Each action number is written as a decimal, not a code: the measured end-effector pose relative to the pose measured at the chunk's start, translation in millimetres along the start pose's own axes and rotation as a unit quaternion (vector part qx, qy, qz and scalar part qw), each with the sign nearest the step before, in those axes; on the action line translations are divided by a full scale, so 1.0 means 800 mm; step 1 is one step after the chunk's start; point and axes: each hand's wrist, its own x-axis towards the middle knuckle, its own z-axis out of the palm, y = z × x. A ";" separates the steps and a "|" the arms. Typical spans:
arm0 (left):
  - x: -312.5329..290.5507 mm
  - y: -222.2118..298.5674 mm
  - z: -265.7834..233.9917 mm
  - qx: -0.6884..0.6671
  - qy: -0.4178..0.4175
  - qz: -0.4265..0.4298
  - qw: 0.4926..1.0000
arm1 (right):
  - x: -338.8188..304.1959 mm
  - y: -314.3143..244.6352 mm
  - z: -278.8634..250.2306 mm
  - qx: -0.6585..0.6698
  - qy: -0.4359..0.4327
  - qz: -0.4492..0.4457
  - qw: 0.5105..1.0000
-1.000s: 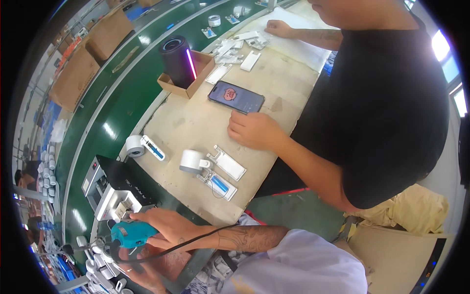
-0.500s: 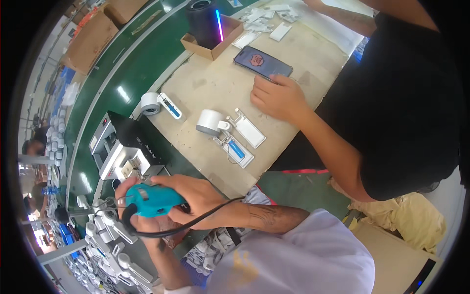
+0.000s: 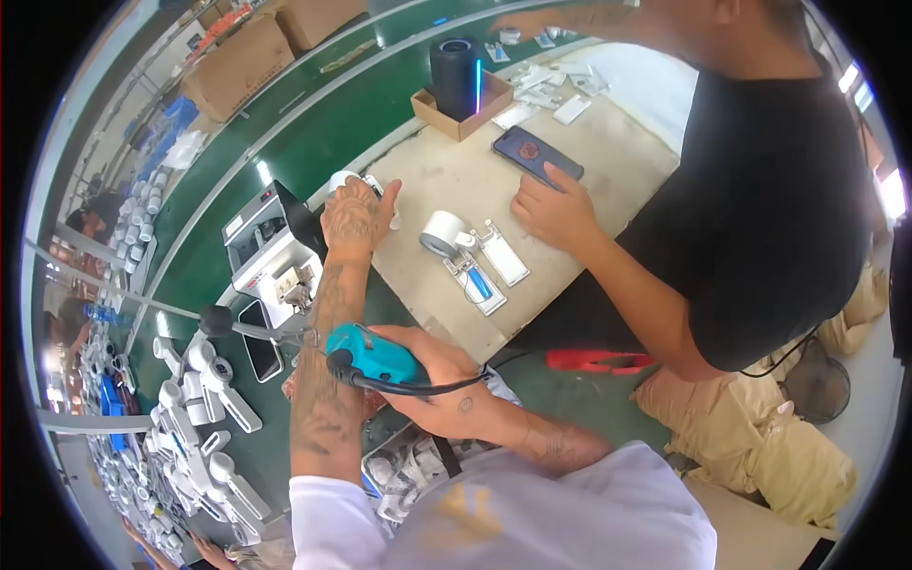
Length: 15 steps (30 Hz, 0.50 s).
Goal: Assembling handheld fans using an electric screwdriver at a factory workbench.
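Note:
My right hand [image 3: 432,375] is wrapped around a teal electric screwdriver [image 3: 375,353] with a black cord; its tip is out of sight. My left arm stretches past it, and my left hand [image 3: 356,217] is over a white lamp-like unit [image 3: 340,178] at the table's left edge. The thumb stands apart, while the other fingers are mostly hidden. Further right on the table lies another unit with a round white head [image 3: 443,232] and an opened arm holding a blue cylindrical cell [image 3: 479,282]. A loose white cover [image 3: 504,255] lies beside it.
A co-worker's hand [image 3: 556,211] rests by a phone [image 3: 538,152]. Behind are a black cylindrical speaker [image 3: 456,81] in a cardboard tray [image 3: 435,116] and white parts. At left stand a black-and-white machine [image 3: 275,252], another phone [image 3: 260,340] and piled white units [image 3: 199,408].
My left hand has left the screwdriver and reached forward to the unit at the table's left edge. My right hand keeps the screwdriver. The co-worker's other arm has swung left at the back.

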 end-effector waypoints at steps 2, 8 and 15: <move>0.017 -0.012 0.008 0.019 -0.079 0.011 0.997 | -0.003 -0.008 0.002 -0.007 0.001 -0.006 1.000; 0.006 -0.015 0.029 -0.015 -0.124 -0.016 0.992 | -0.003 -0.007 -0.007 -0.020 0.021 0.014 0.999; -0.033 -0.011 0.040 -0.078 -0.001 0.067 0.995 | 0.012 -0.013 -0.008 -0.046 0.014 0.025 0.999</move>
